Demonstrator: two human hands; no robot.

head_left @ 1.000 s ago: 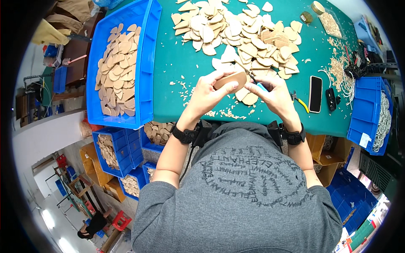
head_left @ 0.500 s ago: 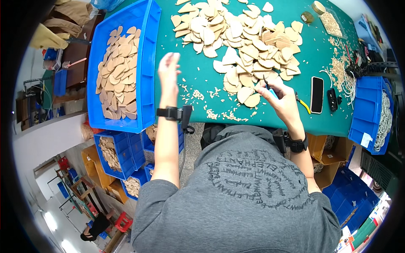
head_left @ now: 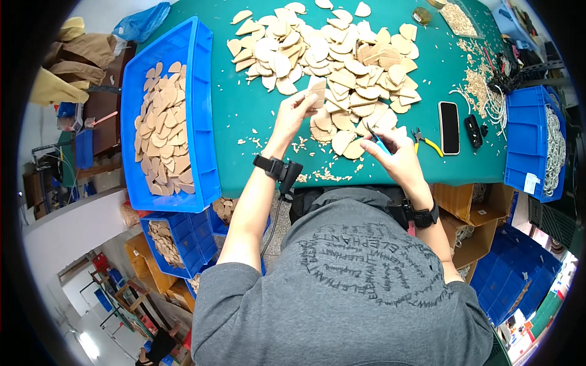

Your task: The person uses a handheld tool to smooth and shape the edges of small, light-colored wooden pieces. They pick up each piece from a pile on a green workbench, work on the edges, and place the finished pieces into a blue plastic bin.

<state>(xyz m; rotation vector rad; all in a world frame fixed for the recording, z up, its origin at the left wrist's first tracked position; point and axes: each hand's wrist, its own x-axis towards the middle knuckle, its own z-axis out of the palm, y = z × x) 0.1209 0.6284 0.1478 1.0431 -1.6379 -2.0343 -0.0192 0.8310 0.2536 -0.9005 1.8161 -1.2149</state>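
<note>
My left hand (head_left: 292, 119) is at the near left edge of a heap of flat tan half-round pieces (head_left: 342, 61), which look like thin wood. Pinched between its thumb and fingers is one tan piece (head_left: 318, 91) with lines across its face. To the right, my right hand (head_left: 395, 155) is closed around small blue-handled pliers (head_left: 382, 145); their dark tip points up toward the heap, and the palm hides the rest. Left of both hands stands a long blue bin (head_left: 204, 122) holding many similar tan pieces (head_left: 162, 128).
Small wood scraps (head_left: 326, 175) litter the green tabletop (head_left: 256, 165) near its front edge. On the right lie yellow-handled pliers (head_left: 432, 145), a phone (head_left: 448, 128) and a black device (head_left: 474, 130). A blue crate (head_left: 526, 146) with pale cords stands beyond; more bins sit below the table.
My left hand has moved right from beside the blue bin to the heap and now grips a tan piece. My right hand still holds the blue-handled pliers. The whole view has shifted slightly.
</note>
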